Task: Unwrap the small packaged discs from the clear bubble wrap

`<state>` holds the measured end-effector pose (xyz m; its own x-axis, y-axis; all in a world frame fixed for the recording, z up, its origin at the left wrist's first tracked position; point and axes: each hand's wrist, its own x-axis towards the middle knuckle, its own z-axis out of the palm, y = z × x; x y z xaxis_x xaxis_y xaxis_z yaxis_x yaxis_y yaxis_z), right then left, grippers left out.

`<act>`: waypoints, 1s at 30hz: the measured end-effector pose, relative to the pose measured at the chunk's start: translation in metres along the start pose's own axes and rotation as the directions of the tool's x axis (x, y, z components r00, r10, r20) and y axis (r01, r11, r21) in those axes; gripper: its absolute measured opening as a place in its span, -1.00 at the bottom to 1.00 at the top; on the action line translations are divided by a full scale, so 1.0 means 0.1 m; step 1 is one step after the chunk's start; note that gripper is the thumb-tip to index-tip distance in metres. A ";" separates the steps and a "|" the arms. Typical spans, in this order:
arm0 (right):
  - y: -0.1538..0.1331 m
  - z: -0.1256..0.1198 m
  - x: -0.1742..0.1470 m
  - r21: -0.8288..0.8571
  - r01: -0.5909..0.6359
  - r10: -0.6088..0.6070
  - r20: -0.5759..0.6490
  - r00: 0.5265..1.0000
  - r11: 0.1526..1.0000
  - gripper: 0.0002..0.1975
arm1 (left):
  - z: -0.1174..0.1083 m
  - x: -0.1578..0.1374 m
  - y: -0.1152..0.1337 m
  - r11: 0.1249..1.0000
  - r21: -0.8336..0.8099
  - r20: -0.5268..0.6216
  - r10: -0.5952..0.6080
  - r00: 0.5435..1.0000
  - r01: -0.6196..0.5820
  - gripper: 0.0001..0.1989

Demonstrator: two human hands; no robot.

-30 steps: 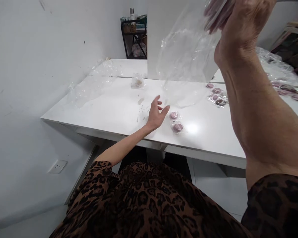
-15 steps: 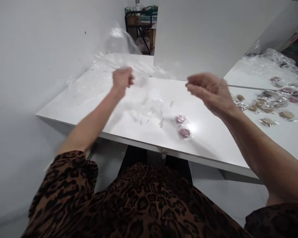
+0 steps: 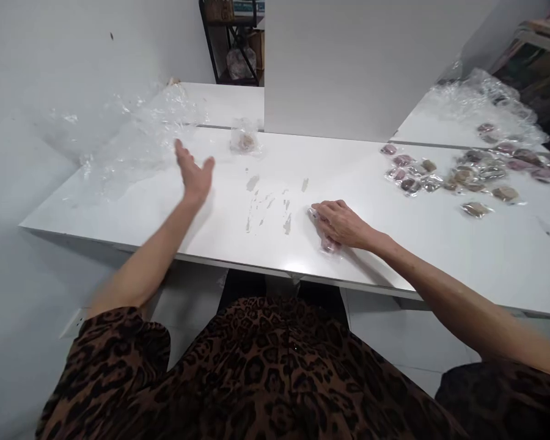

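My left hand (image 3: 195, 177) is open, thumb apart from the fingers, at the near edge of a heap of crumpled clear plastic bags (image 3: 142, 137). Nothing is held in it. Lower on the right, my right hand (image 3: 343, 223) has its fingers curled over a clear packet of pink round pieces (image 3: 330, 245). The packet lies on the white table (image 3: 229, 208), mostly covered by the hand, with pink showing below it. Farther back, a single clear packet with a brownish round piece (image 3: 246, 142) lies near the table's rear edge.
Several wrapped pink, tan and dark round pieces (image 3: 472, 174) are spread on the right of the table. A white panel (image 3: 325, 67) stands at the back. Grey flaked marks (image 3: 268, 201) show on the tabletop. More clear plastic (image 3: 490, 104) lies back right, and a wall is on the left.
My left hand has let go of the clear plastic and moved left; the plastic has settled on the heap. My right hand has come down onto the pink packet.
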<state>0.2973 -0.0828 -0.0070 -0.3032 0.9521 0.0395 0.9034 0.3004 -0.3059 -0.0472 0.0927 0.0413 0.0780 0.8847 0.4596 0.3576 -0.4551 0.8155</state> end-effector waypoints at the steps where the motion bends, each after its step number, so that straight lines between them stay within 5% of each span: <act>1: 0.00 -0.05 -0.02 0.029 -0.016 0.015 0.020 1.000 0.999 -0.44 | 0.15 -0.25 -0.02 1.000 0.017 0.042 0.011 0.999 -0.012 -0.12; 4: -0.08 -0.11 -0.20 0.071 -0.047 0.043 0.060 0.997 0.996 -0.31 | 0.57 -1.01 0.09 0.981 0.035 0.299 0.173 0.939 -0.191 -0.13; 8: -0.34 0.12 -0.58 -0.070 0.061 -0.062 -0.013 0.998 0.996 -0.15 | 0.95 -1.77 0.44 0.866 -0.021 0.709 0.365 0.604 -0.499 -0.17; 11: -0.29 0.28 -0.74 -0.157 0.139 -0.155 -0.091 0.984 0.978 -0.45 | 1.11 -1.88 0.59 0.862 -0.020 0.789 0.324 0.521 -0.506 -0.24; 15: 0.40 0.15 -0.73 -0.211 0.109 -0.142 -0.152 0.978 0.971 -0.54 | 1.21 -1.53 0.55 0.903 0.048 0.767 0.239 0.595 -0.426 -0.25; 20: 1.61 -0.19 -0.67 -0.301 -0.131 0.073 -0.196 0.978 0.945 -0.45 | 1.17 -0.94 0.27 0.907 0.201 0.611 0.180 0.771 -0.371 -0.30; 24: 2.26 -0.38 -0.61 -0.390 -0.277 0.180 -0.267 0.947 0.878 -0.51 | 1.01 -0.52 -0.04 0.899 0.325 0.408 0.146 0.901 -0.293 -0.27; 30: 2.98 -0.54 -0.54 -0.360 -0.365 0.252 -0.325 0.912 0.859 -0.60 | 0.73 -0.05 -0.28 0.855 0.512 0.191 -0.023 0.981 -0.080 -0.24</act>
<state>0.5989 -0.0419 -0.0490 0.0496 0.9621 0.2682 0.9955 -0.0694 0.0649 0.0101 0.1084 -0.0097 0.2463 0.8979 0.3648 0.7759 -0.4082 0.4810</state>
